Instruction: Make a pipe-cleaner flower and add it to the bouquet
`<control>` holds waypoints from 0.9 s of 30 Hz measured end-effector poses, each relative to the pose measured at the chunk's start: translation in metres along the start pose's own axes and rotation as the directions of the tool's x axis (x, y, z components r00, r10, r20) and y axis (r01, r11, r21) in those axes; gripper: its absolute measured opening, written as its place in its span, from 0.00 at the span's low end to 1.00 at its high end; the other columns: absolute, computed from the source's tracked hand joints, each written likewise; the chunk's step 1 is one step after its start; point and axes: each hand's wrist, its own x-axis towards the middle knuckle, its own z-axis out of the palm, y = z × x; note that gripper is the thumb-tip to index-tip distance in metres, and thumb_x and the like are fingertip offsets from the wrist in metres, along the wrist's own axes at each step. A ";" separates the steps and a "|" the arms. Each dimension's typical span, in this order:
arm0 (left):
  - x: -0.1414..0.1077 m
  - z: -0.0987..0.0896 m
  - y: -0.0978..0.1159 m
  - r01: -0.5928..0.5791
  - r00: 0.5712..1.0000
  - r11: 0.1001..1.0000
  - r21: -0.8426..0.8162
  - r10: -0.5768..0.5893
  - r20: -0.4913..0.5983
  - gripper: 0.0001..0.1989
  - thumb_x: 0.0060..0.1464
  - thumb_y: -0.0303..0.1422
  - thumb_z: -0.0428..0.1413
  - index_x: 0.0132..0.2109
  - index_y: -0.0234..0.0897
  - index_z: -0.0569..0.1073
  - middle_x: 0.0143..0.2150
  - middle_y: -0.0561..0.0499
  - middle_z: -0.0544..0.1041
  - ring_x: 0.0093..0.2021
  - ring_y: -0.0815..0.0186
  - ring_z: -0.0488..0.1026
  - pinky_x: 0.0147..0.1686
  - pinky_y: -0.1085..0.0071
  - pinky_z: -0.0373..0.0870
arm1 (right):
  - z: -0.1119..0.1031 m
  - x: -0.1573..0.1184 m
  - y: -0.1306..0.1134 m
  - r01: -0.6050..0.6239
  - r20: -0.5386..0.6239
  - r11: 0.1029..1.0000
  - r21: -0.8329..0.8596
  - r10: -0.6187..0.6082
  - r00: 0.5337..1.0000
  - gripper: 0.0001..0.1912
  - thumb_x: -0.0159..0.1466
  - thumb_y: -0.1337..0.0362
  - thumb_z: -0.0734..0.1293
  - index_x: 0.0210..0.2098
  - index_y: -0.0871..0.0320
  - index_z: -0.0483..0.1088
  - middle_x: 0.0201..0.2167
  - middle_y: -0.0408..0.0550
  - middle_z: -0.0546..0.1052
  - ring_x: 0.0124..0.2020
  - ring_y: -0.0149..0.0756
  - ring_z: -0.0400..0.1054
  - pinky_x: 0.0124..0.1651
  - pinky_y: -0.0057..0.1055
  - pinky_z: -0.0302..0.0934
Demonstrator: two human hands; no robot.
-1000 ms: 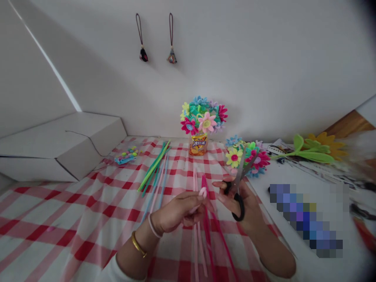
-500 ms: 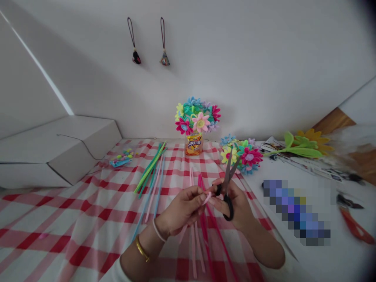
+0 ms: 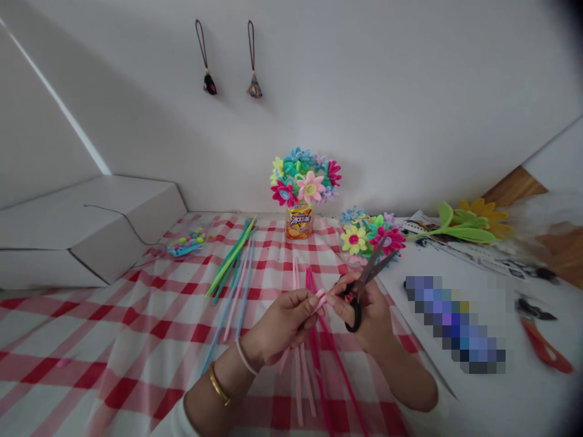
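My left hand [image 3: 285,325] pinches a small bent piece of light pink pipe cleaner [image 3: 320,298] between thumb and fingers. Against its other side press the fingertips of my right hand [image 3: 368,312], which also carries black-handled scissors [image 3: 370,270], blades apart and pointing up and away. Both hands meet above the checked cloth. Beneath them lie loose light pink pipe cleaners [image 3: 299,388] and hot pink pipe cleaners [image 3: 337,361], partly hidden by the hands.
Green pipe cleaners [image 3: 232,258] and blue ones [image 3: 246,291] lie left. Behind stands a cup of fuzzy flowers [image 3: 299,223]; another flower bunch [image 3: 355,238] rests right of it. A white box [image 3: 86,224] is far left, orange-handled pliers [image 3: 544,346] far right.
My right hand has turned, so the scissors tip further to the right, with their blades now in front of the flower bunch. Both hands still hold the pink piece.
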 end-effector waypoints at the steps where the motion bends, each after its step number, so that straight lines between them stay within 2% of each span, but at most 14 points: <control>1: 0.000 0.001 0.001 -0.007 1.000 1.000 -0.006 0.007 -0.003 0.16 0.54 0.43 0.52 0.28 0.35 0.63 0.18 0.60 0.58 0.13 0.79 0.47 0.11 0.78 0.42 | -0.002 0.000 0.000 0.004 -0.025 1.000 -0.007 -0.004 1.000 0.15 0.53 0.71 0.70 0.36 0.52 0.63 0.26 0.37 0.71 0.28 0.28 0.66 0.32 0.25 0.63; 5: 0.000 0.002 0.003 -0.034 0.999 0.999 0.002 0.034 -0.030 0.17 0.54 0.42 0.52 0.25 0.35 0.62 0.16 0.60 0.58 0.12 0.79 0.48 0.11 0.78 0.41 | -0.009 0.003 0.000 -0.060 0.025 0.998 -0.003 0.060 0.998 0.17 0.52 0.70 0.72 0.38 0.52 0.65 0.27 0.38 0.72 0.28 0.28 0.67 0.32 0.25 0.63; 10: 0.003 0.003 -0.001 -0.066 0.997 0.998 0.008 0.066 -0.039 0.15 0.54 0.41 0.53 0.28 0.33 0.68 0.19 0.56 0.66 0.12 0.78 0.52 0.12 0.77 0.44 | -0.006 0.005 -0.003 -0.217 0.126 0.972 0.091 0.205 0.971 0.16 0.51 0.68 0.73 0.38 0.53 0.66 0.25 0.38 0.73 0.25 0.27 0.67 0.29 0.24 0.63; 13: 0.002 0.002 0.000 -0.031 0.999 0.999 -0.013 0.030 -0.034 0.13 0.52 0.40 0.55 0.30 0.32 0.70 0.16 0.59 0.62 0.13 0.79 0.48 0.13 0.77 0.41 | -0.005 0.006 -0.002 -0.271 0.133 0.949 0.162 0.251 0.959 0.16 0.52 0.67 0.72 0.39 0.53 0.66 0.25 0.38 0.74 0.26 0.28 0.69 0.30 0.25 0.64; 16: 0.000 0.001 0.003 -0.040 0.999 0.997 -0.061 0.040 -0.004 0.13 0.54 0.39 0.54 0.29 0.32 0.70 0.13 0.60 0.58 0.12 0.78 0.46 0.13 0.76 0.39 | -0.008 0.007 0.000 -0.261 0.067 0.943 0.206 0.253 0.965 0.17 0.52 0.68 0.73 0.39 0.52 0.66 0.29 0.39 0.76 0.30 0.28 0.71 0.33 0.25 0.65; 18: 0.000 0.001 0.005 -0.028 0.999 0.993 -0.111 0.031 0.025 0.13 0.55 0.39 0.53 0.29 0.33 0.70 0.12 0.60 0.58 0.12 0.78 0.45 0.13 0.76 0.38 | -0.009 0.008 0.002 -0.244 0.079 0.945 0.218 0.232 0.970 0.18 0.52 0.69 0.73 0.40 0.52 0.66 0.31 0.39 0.77 0.33 0.29 0.72 0.37 0.25 0.66; 22: -0.001 0.001 0.004 -0.001 0.998 0.986 -0.167 0.010 0.056 0.13 0.55 0.38 0.52 0.30 0.32 0.71 0.12 0.58 0.60 0.11 0.78 0.46 0.12 0.76 0.37 | -0.007 0.006 0.002 -0.223 0.184 0.947 0.232 0.183 0.966 0.17 0.54 0.70 0.71 0.41 0.51 0.65 0.31 0.38 0.77 0.30 0.27 0.71 0.35 0.25 0.66; 27: -0.004 -0.001 0.003 0.087 0.987 0.982 -0.165 -0.062 0.151 0.13 0.56 0.37 0.51 0.33 0.30 0.72 0.12 0.59 0.59 0.11 0.78 0.45 0.11 0.77 0.36 | -0.002 0.004 -0.003 -0.169 0.149 0.971 0.168 0.144 0.978 0.17 0.54 0.71 0.71 0.39 0.51 0.65 0.28 0.37 0.76 0.28 0.26 0.70 0.32 0.23 0.65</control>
